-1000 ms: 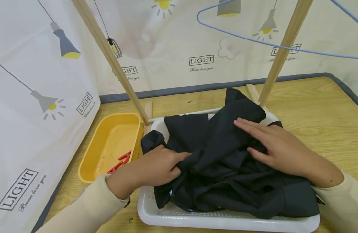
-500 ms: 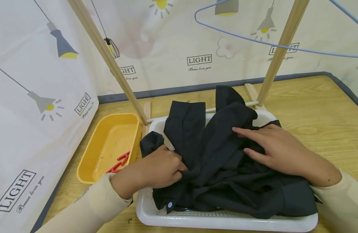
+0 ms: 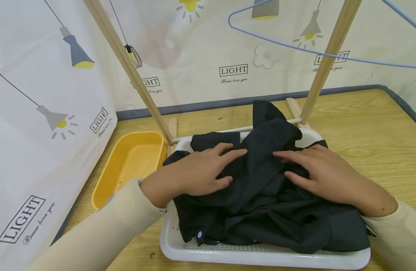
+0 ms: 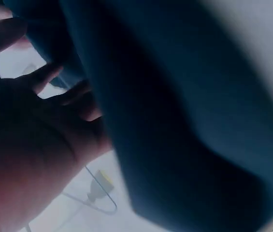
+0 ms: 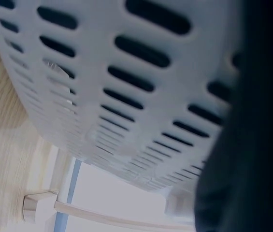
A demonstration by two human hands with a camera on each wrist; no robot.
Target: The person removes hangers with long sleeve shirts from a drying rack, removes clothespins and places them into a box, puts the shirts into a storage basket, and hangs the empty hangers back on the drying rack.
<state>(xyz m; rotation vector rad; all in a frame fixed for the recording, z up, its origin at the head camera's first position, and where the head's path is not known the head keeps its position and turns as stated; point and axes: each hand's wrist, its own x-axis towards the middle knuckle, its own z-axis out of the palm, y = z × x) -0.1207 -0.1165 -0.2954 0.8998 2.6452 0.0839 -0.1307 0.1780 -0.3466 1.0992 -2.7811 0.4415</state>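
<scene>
A black shirt point(image 3: 262, 180) with a pale button near its lower left lies bunched in a white basket point(image 3: 262, 258). My left hand point(image 3: 204, 171) is over the left part of the shirt in the head view, its fingers and thumb spread. In the left wrist view, dark blurred cloth point(image 4: 165, 121) stands close beside that hand point(image 4: 35, 135). On the right part of the shirt lies my right hand point(image 3: 330, 173), fingers extended and thumb apart. The right wrist view shows only the basket's slotted side point(image 5: 126, 96) and dark cloth, with that hand out of sight.
A yellow tub point(image 3: 133, 158) stands left of the basket, partly behind my left sleeve. Behind the basket, two wooden posts point(image 3: 324, 71) rise from a frame with a low white bar. A blue hanger point(image 3: 296, 47) hangs at upper right, before a patterned backdrop.
My left hand has let go of the cloth and moved up and right, its fingers spreading. A raised flap has dropped back. The left arm now hides the red clips. My right hand stays nearly still.
</scene>
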